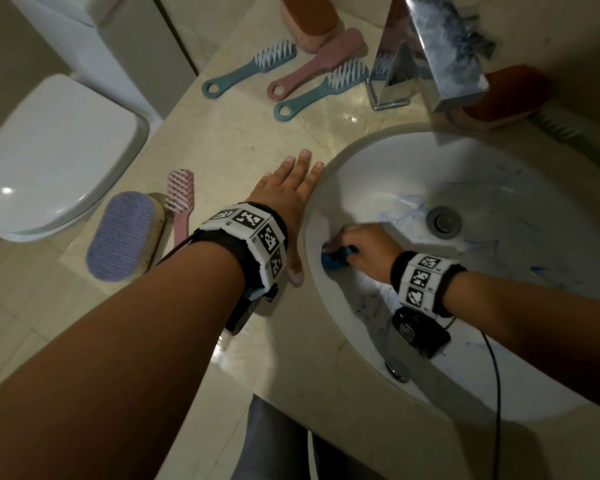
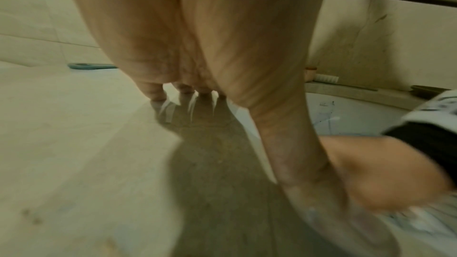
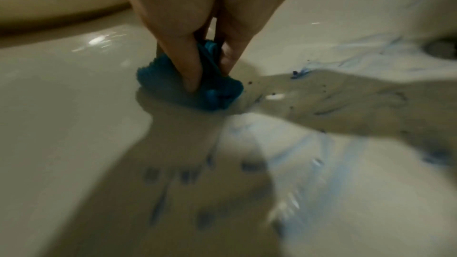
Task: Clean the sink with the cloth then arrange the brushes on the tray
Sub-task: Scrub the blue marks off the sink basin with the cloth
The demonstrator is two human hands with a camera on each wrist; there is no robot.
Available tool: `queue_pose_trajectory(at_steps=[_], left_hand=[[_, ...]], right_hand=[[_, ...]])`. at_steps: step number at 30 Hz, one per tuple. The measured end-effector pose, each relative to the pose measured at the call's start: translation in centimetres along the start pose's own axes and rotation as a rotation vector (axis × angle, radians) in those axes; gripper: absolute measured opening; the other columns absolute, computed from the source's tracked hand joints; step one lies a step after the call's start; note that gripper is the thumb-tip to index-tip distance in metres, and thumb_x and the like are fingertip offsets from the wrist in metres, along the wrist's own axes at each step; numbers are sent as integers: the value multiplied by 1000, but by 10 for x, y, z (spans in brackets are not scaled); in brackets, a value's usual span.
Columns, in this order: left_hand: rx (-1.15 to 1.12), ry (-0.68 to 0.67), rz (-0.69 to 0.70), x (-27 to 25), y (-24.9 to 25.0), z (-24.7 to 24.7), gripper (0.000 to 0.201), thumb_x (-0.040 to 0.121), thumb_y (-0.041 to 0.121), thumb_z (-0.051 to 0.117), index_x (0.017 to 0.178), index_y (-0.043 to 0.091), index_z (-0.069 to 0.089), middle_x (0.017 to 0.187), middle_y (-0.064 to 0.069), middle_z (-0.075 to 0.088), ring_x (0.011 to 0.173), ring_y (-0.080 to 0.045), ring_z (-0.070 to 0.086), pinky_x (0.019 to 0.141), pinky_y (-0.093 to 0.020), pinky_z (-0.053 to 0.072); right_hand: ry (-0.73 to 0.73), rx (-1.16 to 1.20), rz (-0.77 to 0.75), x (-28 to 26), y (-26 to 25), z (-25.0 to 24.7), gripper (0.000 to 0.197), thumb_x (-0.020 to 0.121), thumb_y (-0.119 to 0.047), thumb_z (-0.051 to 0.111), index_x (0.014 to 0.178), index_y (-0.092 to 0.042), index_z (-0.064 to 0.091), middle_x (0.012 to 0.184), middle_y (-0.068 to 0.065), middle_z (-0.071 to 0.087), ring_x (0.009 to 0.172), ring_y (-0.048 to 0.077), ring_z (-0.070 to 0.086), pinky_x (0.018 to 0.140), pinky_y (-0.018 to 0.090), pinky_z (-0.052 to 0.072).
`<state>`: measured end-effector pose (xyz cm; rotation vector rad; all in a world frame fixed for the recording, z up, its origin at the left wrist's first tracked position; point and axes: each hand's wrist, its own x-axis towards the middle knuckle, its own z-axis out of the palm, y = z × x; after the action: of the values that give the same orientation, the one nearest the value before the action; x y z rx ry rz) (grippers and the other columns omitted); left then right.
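A white sink [image 1: 499, 393] is seen, streaked with blue and dark scribbled marks, with a grey metal drain [image 1: 443, 220] at its middle. A bright blue cloth [image 3: 215, 91] is held in the right hand [image 1: 364, 247]. The surface [image 1: 243, 140] is pale beige stone with faint veining. On it, two teal brushes with white bristles [image 1: 248, 69] [image 1: 321, 91] and a dusty pink brush [image 1: 317, 64] are shown. Nearer, a lilac ribbed scrubbing brush [image 1: 120, 235] and a light pink brush [image 1: 181, 202] are seen. Black wristbands [image 1: 248, 244] carry white blocks printed with black square-patterned markers. The tap [image 1: 426, 53] is mirrored chrome; the toilet lid [image 1: 56, 157] is white.
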<state>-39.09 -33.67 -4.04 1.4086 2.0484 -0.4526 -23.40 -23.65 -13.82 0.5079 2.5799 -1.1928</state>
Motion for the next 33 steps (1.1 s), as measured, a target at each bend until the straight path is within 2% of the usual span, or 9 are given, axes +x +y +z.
queue_pose_trajectory(at_steps=[4,6,12,15,19,23,25,27,33], left_hand=[[-11,2,2,0,-1,-1,165,35,48,91,143,19,-30,151,-5,-35,143,-24,-23,120,-43,2],[-22,2,1,-1,-1,-1,164,35,47,92,143,19,-29,151,-4,-34,143,-24,-23,120,-42,1],[-16,-6,-3,0,-1,-2,165,35,47,91,142,19,-31,151,-5,-35,142,-25,-24,120,-43,1],[-16,6,2,-1,-1,-1,165,35,48,91,143,19,-30,151,-5,-34,143,-25,-23,121,-43,2],[-4,17,6,0,1,2,165,33,50,91,143,19,-29,151,-5,-34,143,-25,-22,121,-42,3],[6,17,3,0,1,1,164,35,50,90,143,18,-30,151,-5,-34,143,-25,-22,121,-42,2],[7,18,-1,0,-1,0,164,35,50,90,143,18,-30,151,-5,-34,143,-25,-23,121,-43,3],[9,14,3,0,0,0,165,34,51,90,143,18,-29,151,-6,-34,143,-26,-22,120,-43,4],[8,14,1,0,0,0,166,33,51,90,143,18,-29,151,-5,-34,143,-25,-22,120,-43,5]], right_hand=[[-330,-107,-108,-68,13,4,42,74,13,55,103,-12,71,111,7,67,105,21,61,95,28,45],[-407,-159,-107,-74,19,0,41,76,11,53,105,-12,70,113,6,67,107,20,60,97,31,44],[-101,-26,-17,-18,5,5,40,76,13,53,102,-11,72,110,8,65,103,21,58,85,13,36],[-175,-32,-74,-48,7,8,37,76,11,56,101,-12,72,109,8,67,102,21,60,93,26,44],[-433,-150,-105,-88,19,-1,29,78,2,61,103,-11,71,108,6,67,102,18,61,94,23,43],[-262,-39,-55,-56,13,4,38,74,10,58,103,-11,71,108,9,67,101,22,61,94,29,46],[-181,-16,-57,-47,7,9,38,72,12,57,100,-8,72,105,12,67,96,22,60,85,20,42],[-218,-21,-86,-59,8,9,35,74,10,60,100,-9,72,103,10,67,93,18,59,81,18,39],[-420,-145,-76,-85,12,-2,33,79,1,60,108,-13,69,110,7,65,104,22,60,94,31,45]])
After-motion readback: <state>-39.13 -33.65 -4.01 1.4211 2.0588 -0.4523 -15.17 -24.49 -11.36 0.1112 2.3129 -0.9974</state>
